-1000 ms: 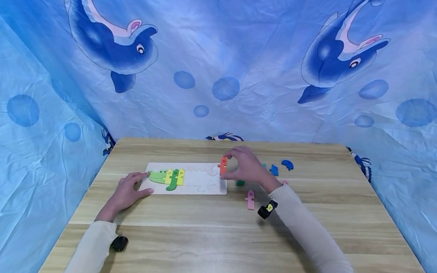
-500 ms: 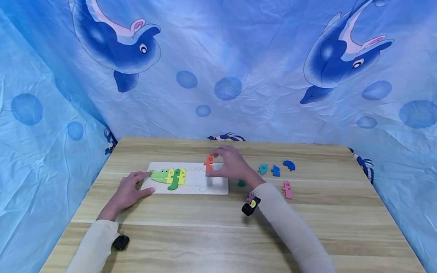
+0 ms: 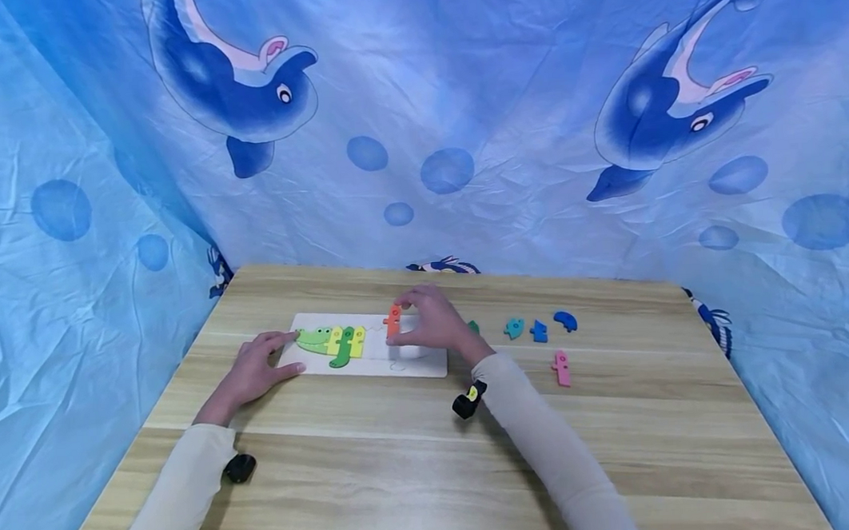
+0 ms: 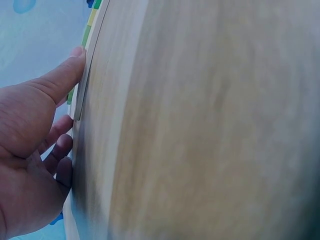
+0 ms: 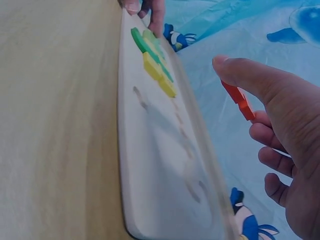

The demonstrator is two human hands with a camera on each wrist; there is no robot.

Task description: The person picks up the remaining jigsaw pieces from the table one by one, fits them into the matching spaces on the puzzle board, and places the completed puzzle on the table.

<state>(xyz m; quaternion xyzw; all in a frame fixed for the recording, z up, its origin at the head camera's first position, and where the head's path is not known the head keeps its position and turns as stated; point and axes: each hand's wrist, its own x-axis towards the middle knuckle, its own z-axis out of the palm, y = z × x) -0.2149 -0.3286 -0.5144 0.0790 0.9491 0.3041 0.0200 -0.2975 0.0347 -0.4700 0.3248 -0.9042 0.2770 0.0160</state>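
Observation:
A white puzzle board (image 3: pixel 423 367) lies on the table with an outline drawn on it. On its left part sit a green crocodile head (image 3: pixel 315 340), yellow pieces (image 3: pixel 359 342) and a dark green leg piece (image 3: pixel 342 349). My left hand (image 3: pixel 253 372) rests at the board's left end, thumb and forefinger spread and touching it. Between thumb and fingers, my right hand (image 3: pixel 431 321) pinches an orange puzzle piece (image 3: pixel 393 321). In the right wrist view this orange piece (image 5: pixel 239 100) is held above the board, apart from it.
Right of the board lie a teal piece (image 3: pixel 514 328), a blue piece (image 3: pixel 539 331), a curved blue piece (image 3: pixel 565 320) and a pink piece (image 3: pixel 561 368). A green piece (image 3: pixel 474 327) is partly hidden behind the right wrist. A blue dolphin-print cloth (image 3: pixel 451 223) encloses the table.
My right hand has carried the orange piece leftward from the board's right end to over its middle, nearer the yellow pieces. The left hand stays at the board's left end.

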